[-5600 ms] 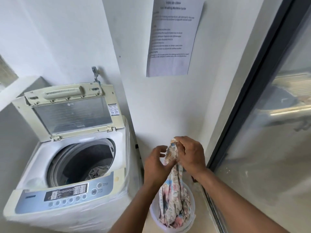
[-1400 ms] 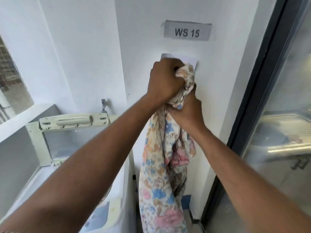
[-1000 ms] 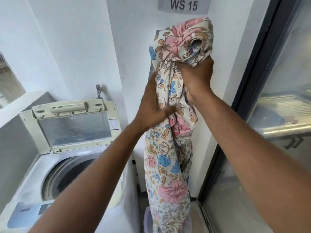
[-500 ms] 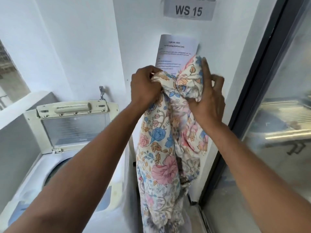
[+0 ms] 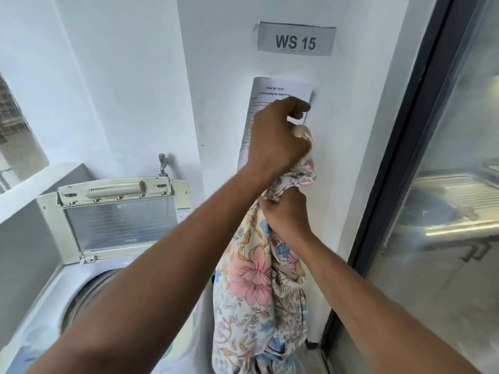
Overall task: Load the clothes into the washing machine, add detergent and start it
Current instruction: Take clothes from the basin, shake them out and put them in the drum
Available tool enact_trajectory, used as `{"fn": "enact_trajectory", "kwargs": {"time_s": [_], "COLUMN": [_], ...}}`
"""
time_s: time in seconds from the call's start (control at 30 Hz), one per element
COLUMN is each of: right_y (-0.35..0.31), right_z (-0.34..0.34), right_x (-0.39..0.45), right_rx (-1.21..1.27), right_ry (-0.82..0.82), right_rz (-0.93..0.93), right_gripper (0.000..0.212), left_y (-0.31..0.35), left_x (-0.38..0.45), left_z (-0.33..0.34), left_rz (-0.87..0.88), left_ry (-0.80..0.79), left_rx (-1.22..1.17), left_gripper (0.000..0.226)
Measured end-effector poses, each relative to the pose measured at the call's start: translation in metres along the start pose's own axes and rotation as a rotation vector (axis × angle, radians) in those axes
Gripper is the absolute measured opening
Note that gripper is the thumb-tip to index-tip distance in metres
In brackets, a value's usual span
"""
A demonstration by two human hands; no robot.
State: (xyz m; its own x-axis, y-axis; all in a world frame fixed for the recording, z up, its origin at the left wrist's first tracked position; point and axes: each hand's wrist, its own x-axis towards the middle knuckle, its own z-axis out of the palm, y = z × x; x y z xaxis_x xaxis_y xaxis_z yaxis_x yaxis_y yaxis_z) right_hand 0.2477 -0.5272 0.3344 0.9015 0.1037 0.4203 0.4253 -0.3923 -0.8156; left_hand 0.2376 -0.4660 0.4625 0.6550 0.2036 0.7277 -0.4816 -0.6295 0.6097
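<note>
While both hands (image 5: 280, 141) pinch the cloth (image 5: 259, 282) aloft, fingers curled round it, loading into the washer (image 5: 113, 228) remains; detergent and start are undone.

We see two bare forearms reaching into view, with no sleeve, watch or bracelet on either as far back from the fingers as the picture shows. Our left hand (image 5: 275, 139) and right hand (image 5: 287, 214) are ungloved. No ring shows on the visible fingers.
</note>
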Motion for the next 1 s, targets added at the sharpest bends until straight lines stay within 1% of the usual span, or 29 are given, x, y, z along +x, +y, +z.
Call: {"fn": "enact_trajectory", "kwargs": {"time_s": [0.03, 0.07, 0.13, 0.17, 0.3, 0.37, 0.4, 0.43, 0.5, 0.57, 0.63, 0.7, 0.73, 0.8, 0.83, 0.87, 0.9, 0.93, 0.97, 1.0], "right_y": [0.001, 0.001, -0.004, -0.007, -0.028, -0.035, -0.038, -0.040, -0.041, -0.035, -0.025, -0.014, -0.007, 0.006, 0.011, 0.014, 0.018, 0.022, 0.025, 0.028], "right_z": [0.000, -0.002, -0.007, -0.010, -0.026, -0.031, -0.032, -0.033, -0.037, -0.041, -0.045, -0.049, -0.049, -0.047, -0.046, -0.043, -0.041, -0.039, -0.039, -0.039], "right_x": [0.004, 0.008, 0.016, 0.020, 0.043, 0.052, 0.056, 0.058, 0.057, 0.055, 0.050, 0.042, 0.037, 0.026, 0.020, 0.016, 0.013, 0.012, 0.012, 0.012], "right_rx": [0.069, 0.153, 0.346, 0.451, 0.884, 1.035, 1.094, 1.131, 1.128, 1.108, 1.035, 0.876, 0.778, 0.583, 0.519, 0.471, 0.421, 0.336, 0.255, 0.222], "right_ry": [0.053, 0.094, 0.163, 0.193, 0.266, 0.251, 0.229, 0.205, 0.174, 0.168, 0.194, 0.243, 0.245, 0.166, 0.133, 0.136, 0.182, 0.257, 0.303, 0.311], "right_rz": [0.058, 0.121, 0.202, 0.219, 0.362, 0.417, 0.443, 0.465, 0.490, 0.457, 0.434, 0.439, 0.458, 0.520, 0.564, 0.613, 0.650, 0.662, 0.625, 0.531], "right_gripper": [0.014, 0.011, 0.027, 0.033, 0.034, 0.044, 0.049, 0.052, 0.052, 0.050, 0.044, 0.049, 0.055, 0.068, 0.073, 0.079, 0.093, 0.113, 0.132, 0.143], "left_y": [-0.002, -0.006, -0.024, -0.038, -0.091, -0.100, -0.102, -0.104, -0.105, -0.106, -0.101, -0.097, -0.095, -0.094, -0.092, -0.089, -0.086, -0.083, -0.079, -0.076], "left_x": [-0.003, -0.006, -0.017, -0.027, -0.082, -0.103, -0.107, -0.107, -0.098, -0.084, -0.071, -0.059, -0.052, -0.038, -0.031, -0.024, -0.019, -0.015, -0.012, -0.009], "left_z": [-0.001, -0.004, -0.011, -0.014, -0.017, -0.015, -0.014, -0.014, -0.020, -0.029, -0.038, -0.043, -0.045, -0.046, -0.046, -0.045, -0.043, -0.041, -0.039, -0.037], "left_rz": [0.030, 0.061, 0.100, 0.084, -0.091, -0.156, -0.192, -0.228, -0.257, -0.245, -0.239, -0.226, -0.226, -0.229, -0.224, -0.213, -0.194, -0.170, -0.144, -0.121], "left_ry": [-0.047, -0.100, -0.197, -0.223, -0.288, -0.274, -0.230, -0.167, -0.063, -0.037, -0.051, -0.048, -0.038, -0.012, -0.006, -0.004, -0.005, -0.005, -0.007, -0.010], "left_rx": [-0.042, -0.074, -0.094, -0.114, -0.194, -0.150, -0.125, -0.100, -0.040, 0.041, 0.074, 0.068, 0.054, 0.012, -0.003, -0.010, -0.014, -0.014, -0.014, -0.024], "left_gripper": [0.049, 0.056, 0.076, 0.086, 0.109, 0.110, 0.103, 0.090, 0.058, 0.041, 0.035, 0.037, 0.040, 0.039, 0.038, 0.038, 0.039, 0.040, 0.041, 0.042]}}
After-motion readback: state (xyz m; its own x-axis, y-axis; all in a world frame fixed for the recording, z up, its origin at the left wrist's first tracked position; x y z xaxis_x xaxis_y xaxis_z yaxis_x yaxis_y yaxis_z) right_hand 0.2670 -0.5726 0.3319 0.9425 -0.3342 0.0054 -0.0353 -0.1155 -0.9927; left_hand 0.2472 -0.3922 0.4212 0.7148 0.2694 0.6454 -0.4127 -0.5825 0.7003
